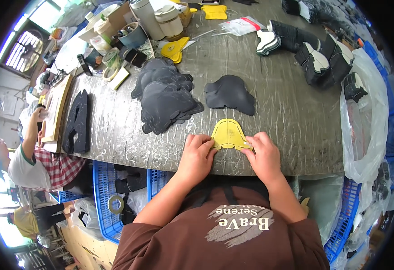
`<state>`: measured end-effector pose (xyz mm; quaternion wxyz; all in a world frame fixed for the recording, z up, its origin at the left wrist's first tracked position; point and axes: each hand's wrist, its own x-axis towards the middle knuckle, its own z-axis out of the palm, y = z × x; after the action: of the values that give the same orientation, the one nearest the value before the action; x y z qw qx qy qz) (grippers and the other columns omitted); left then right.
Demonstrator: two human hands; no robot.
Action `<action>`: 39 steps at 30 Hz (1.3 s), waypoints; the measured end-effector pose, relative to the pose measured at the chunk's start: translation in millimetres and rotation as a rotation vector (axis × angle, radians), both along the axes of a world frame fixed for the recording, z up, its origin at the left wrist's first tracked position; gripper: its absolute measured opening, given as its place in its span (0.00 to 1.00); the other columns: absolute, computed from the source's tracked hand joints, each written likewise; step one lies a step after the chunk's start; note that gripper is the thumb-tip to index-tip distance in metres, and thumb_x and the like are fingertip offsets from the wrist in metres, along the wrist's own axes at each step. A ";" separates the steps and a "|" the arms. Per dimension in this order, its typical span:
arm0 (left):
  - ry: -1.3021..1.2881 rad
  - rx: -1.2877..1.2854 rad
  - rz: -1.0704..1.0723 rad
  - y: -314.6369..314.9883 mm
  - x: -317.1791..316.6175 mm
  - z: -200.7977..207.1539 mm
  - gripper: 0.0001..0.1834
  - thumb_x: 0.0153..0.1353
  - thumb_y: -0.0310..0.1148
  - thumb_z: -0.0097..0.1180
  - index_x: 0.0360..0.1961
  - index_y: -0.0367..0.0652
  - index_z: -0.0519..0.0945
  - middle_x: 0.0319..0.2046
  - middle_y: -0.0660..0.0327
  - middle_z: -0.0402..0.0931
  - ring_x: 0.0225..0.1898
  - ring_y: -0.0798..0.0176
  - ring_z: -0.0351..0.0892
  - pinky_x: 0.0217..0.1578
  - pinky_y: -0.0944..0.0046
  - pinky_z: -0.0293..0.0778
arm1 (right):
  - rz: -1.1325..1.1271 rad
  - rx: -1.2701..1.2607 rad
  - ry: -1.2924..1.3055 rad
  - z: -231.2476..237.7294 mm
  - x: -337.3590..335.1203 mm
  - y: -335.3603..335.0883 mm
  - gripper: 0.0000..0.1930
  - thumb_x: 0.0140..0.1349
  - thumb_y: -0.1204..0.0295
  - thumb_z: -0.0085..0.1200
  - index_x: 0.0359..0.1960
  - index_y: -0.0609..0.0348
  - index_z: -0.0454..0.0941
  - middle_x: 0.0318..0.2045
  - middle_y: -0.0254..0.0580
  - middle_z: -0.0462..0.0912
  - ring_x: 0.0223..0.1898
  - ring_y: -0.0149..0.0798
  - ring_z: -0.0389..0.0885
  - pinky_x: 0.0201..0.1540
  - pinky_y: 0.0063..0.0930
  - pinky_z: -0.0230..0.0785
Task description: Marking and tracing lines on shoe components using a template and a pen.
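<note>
A yellow dome-shaped template with slots along its curved edge lies near the table's front edge, in front of me. My left hand pinches its lower left corner between thumb and fingers. At the opposite corner, my right hand grips it the same way. Whether anything lies beneath the template cannot be seen. Just beyond it rests a small pile of black curved cut pieces. A larger, overlapping heap of similar black pieces sits to the left.
Bundled black-and-white pieces lie at the far right, beside a clear plastic bag. Pots, a flask and another yellow template stand far left. Blue baskets are below the table edge. A co-worker works at left.
</note>
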<state>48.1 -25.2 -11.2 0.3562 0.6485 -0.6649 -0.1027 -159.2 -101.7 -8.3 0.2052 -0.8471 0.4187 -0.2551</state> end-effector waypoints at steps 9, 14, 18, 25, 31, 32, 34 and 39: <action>-0.031 -0.003 -0.010 -1.3 1.3 4.6 0.11 0.49 0.23 0.66 0.36 0.36 0.83 0.41 0.55 0.78 0.41 0.49 0.74 0.44 0.55 0.72 | 0.018 0.009 -0.040 2.0 -2.0 -0.1 0.18 0.48 0.72 0.67 0.42 0.60 0.79 0.36 0.40 0.74 0.36 0.45 0.78 0.37 0.38 0.72; -0.031 -0.009 -0.007 -2.8 0.3 3.3 0.11 0.49 0.24 0.66 0.36 0.37 0.83 0.42 0.56 0.78 0.41 0.50 0.74 0.44 0.56 0.71 | 0.024 -0.021 -0.040 1.0 -3.0 -0.9 0.18 0.48 0.73 0.67 0.42 0.60 0.78 0.36 0.40 0.74 0.36 0.45 0.78 0.37 0.39 0.71; -0.051 0.005 -0.005 -2.7 -0.7 3.0 0.11 0.49 0.24 0.66 0.36 0.37 0.83 0.42 0.56 0.78 0.42 0.50 0.74 0.45 0.55 0.71 | 0.019 -0.024 -0.043 0.7 -3.3 -1.0 0.18 0.47 0.73 0.67 0.41 0.59 0.78 0.36 0.40 0.74 0.35 0.45 0.78 0.37 0.38 0.71; -0.050 -0.019 -0.008 -2.3 -0.8 2.3 0.12 0.49 0.23 0.65 0.37 0.37 0.82 0.41 0.56 0.77 0.41 0.50 0.73 0.43 0.56 0.72 | 0.010 -0.027 -0.042 0.6 -2.0 -1.0 0.18 0.46 0.72 0.68 0.40 0.58 0.79 0.34 0.39 0.74 0.34 0.44 0.78 0.35 0.38 0.71; -0.039 -0.021 -0.008 -2.3 -0.2 2.1 0.12 0.49 0.22 0.65 0.37 0.36 0.82 0.41 0.56 0.77 0.40 0.50 0.72 0.42 0.55 0.72 | 0.004 -0.029 -0.039 1.1 -1.4 -1.1 0.18 0.46 0.72 0.68 0.40 0.57 0.80 0.34 0.38 0.74 0.34 0.43 0.78 0.35 0.37 0.72; -0.038 -0.027 -0.010 -2.4 -0.2 2.1 0.12 0.49 0.22 0.65 0.37 0.36 0.82 0.41 0.56 0.77 0.40 0.50 0.72 0.41 0.55 0.72 | 0.003 -0.022 -0.041 1.3 -1.2 -1.2 0.18 0.45 0.72 0.68 0.40 0.57 0.80 0.34 0.38 0.74 0.34 0.43 0.78 0.35 0.37 0.72; -0.038 -0.025 -0.005 -2.4 -0.7 1.8 0.12 0.49 0.22 0.65 0.37 0.36 0.82 0.41 0.56 0.77 0.40 0.50 0.72 0.42 0.55 0.72 | 0.002 -0.028 -0.043 0.8 -1.0 -1.2 0.18 0.45 0.72 0.68 0.40 0.57 0.80 0.34 0.38 0.74 0.33 0.43 0.78 0.35 0.37 0.72; -0.037 -0.016 0.003 -3.1 -2.5 3.3 0.11 0.49 0.22 0.65 0.37 0.36 0.82 0.40 0.56 0.77 0.40 0.50 0.72 0.42 0.55 0.72 | -0.005 -0.034 -0.036 0.5 -1.6 -1.6 0.17 0.46 0.72 0.68 0.39 0.58 0.80 0.34 0.38 0.74 0.34 0.43 0.78 0.35 0.37 0.72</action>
<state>45.6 -28.3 -7.9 0.3490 0.6486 -0.6710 -0.0848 -160.8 -103.3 -7.7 0.1978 -0.8447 0.4126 -0.2778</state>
